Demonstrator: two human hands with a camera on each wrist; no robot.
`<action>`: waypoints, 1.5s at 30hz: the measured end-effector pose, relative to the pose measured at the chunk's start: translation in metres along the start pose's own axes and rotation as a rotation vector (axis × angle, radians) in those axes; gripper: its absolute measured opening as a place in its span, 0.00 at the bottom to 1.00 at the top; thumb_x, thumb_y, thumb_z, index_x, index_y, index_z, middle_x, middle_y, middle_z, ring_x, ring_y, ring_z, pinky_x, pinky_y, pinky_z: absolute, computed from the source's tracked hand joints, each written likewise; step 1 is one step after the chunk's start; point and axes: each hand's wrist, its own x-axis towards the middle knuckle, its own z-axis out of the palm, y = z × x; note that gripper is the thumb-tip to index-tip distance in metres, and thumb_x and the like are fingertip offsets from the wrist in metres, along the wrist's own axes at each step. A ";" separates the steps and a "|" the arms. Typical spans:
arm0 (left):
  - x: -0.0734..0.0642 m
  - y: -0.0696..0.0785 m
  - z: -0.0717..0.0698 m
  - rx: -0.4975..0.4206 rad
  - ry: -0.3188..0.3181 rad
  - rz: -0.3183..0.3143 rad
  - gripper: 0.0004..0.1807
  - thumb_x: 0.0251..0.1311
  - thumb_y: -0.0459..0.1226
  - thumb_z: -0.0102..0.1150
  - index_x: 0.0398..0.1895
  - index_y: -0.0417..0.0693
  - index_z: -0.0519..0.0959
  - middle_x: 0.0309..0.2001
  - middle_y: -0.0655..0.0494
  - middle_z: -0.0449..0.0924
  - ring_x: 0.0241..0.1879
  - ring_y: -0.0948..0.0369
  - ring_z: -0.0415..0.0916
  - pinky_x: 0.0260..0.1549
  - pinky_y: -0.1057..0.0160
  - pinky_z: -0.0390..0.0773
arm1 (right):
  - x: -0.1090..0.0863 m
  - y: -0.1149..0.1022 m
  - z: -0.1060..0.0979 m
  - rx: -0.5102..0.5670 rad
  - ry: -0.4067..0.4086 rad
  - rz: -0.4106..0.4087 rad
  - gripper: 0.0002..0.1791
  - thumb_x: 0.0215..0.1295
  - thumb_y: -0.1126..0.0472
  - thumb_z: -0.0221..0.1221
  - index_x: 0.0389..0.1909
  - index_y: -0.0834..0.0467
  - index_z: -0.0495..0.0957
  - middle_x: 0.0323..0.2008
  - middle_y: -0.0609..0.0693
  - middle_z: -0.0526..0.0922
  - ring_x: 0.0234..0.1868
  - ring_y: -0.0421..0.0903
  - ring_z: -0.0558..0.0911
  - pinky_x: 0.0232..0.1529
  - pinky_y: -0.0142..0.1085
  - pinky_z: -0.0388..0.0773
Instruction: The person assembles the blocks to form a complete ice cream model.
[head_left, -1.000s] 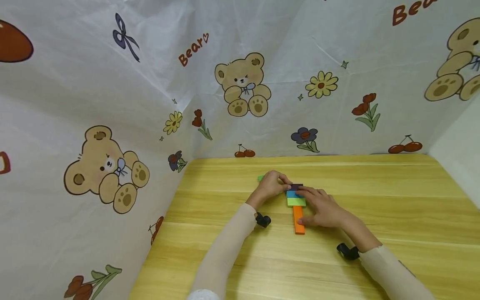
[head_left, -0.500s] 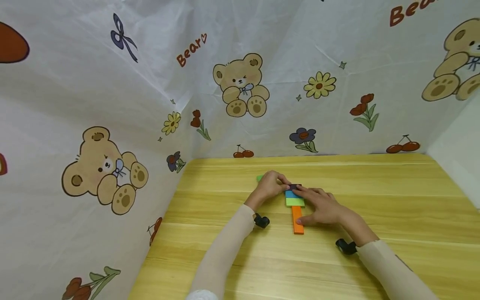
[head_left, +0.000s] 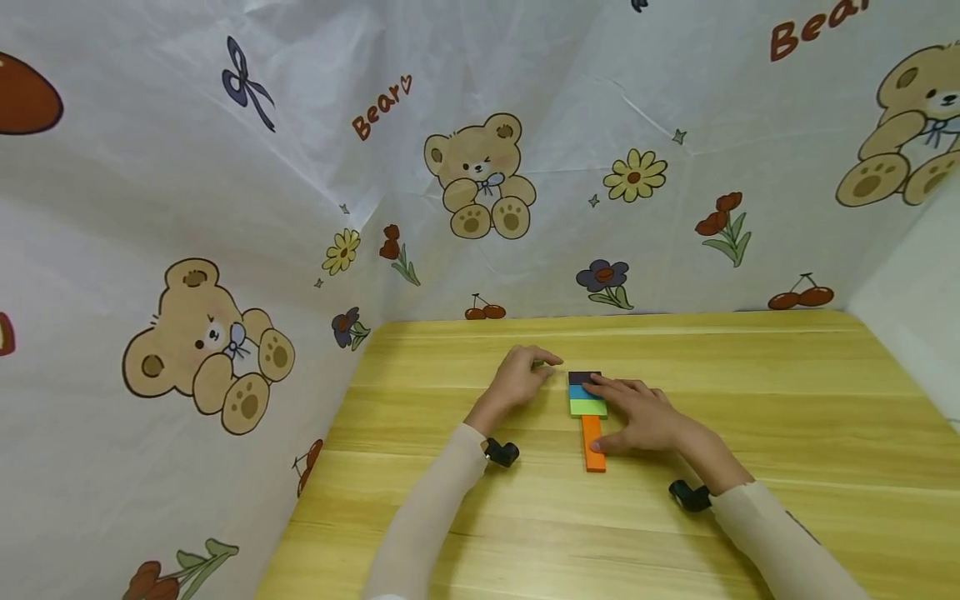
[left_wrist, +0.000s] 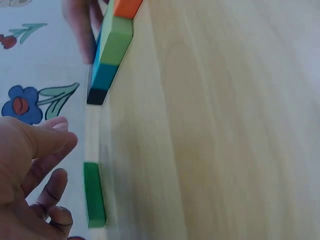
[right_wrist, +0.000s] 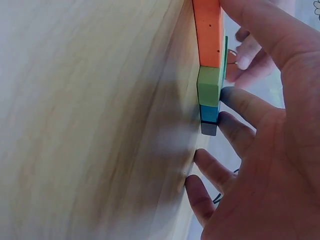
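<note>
A row of flat blocks lies on the table: a dark block (head_left: 581,378) at the far end, then a blue block (head_left: 578,392), a light green block (head_left: 587,408) and a long orange block (head_left: 592,428) pointing toward me. My right hand (head_left: 647,418) rests on the row from the right, fingertips on the blue and dark blocks, thumb on the orange one. Left of the row, my left hand (head_left: 517,377) is apart from it, holding nothing. A darker green block (left_wrist: 94,195) lies near the left fingers in the left wrist view; the left hand hides it in the head view.
The wooden table (head_left: 750,417) meets a cloth wall (head_left: 555,250) printed with bears and flowers at its back edge. More of this cloth stands along the left side. Small black wrist cameras hang below both wrists.
My left hand has let go of the dark block's left side and moved left, its fingers spreading apart. The right hand stays on the row, and the blocks keep their arrangement.
</note>
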 end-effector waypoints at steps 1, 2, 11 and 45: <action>-0.001 -0.003 -0.004 0.000 0.026 0.002 0.12 0.69 0.41 0.57 0.51 0.63 0.84 0.52 0.68 0.83 0.46 0.60 0.72 0.47 0.60 0.74 | 0.000 0.000 0.000 0.000 0.000 -0.001 0.55 0.49 0.29 0.66 0.76 0.41 0.56 0.78 0.48 0.55 0.75 0.60 0.55 0.66 0.71 0.48; -0.001 -0.006 -0.007 -0.004 0.050 -0.001 0.12 0.69 0.40 0.58 0.52 0.62 0.84 0.51 0.68 0.83 0.44 0.60 0.71 0.44 0.59 0.73 | 0.000 0.000 0.000 -0.001 -0.001 -0.001 0.55 0.49 0.28 0.66 0.76 0.41 0.56 0.78 0.48 0.55 0.75 0.61 0.54 0.66 0.71 0.47; -0.004 -0.037 -0.035 -0.006 0.201 -0.111 0.13 0.67 0.39 0.59 0.53 0.56 0.84 0.50 0.60 0.84 0.38 0.60 0.73 0.34 0.62 0.73 | 0.000 0.001 0.000 0.007 -0.002 0.001 0.54 0.49 0.28 0.65 0.76 0.40 0.56 0.79 0.48 0.54 0.76 0.61 0.54 0.66 0.72 0.45; -0.002 -0.050 -0.023 -0.148 0.153 -0.243 0.11 0.63 0.41 0.65 0.47 0.56 0.86 0.47 0.59 0.85 0.40 0.61 0.79 0.39 0.62 0.78 | 0.000 0.005 0.004 0.021 -0.004 0.016 0.55 0.48 0.27 0.65 0.76 0.37 0.55 0.79 0.45 0.53 0.76 0.59 0.52 0.66 0.69 0.47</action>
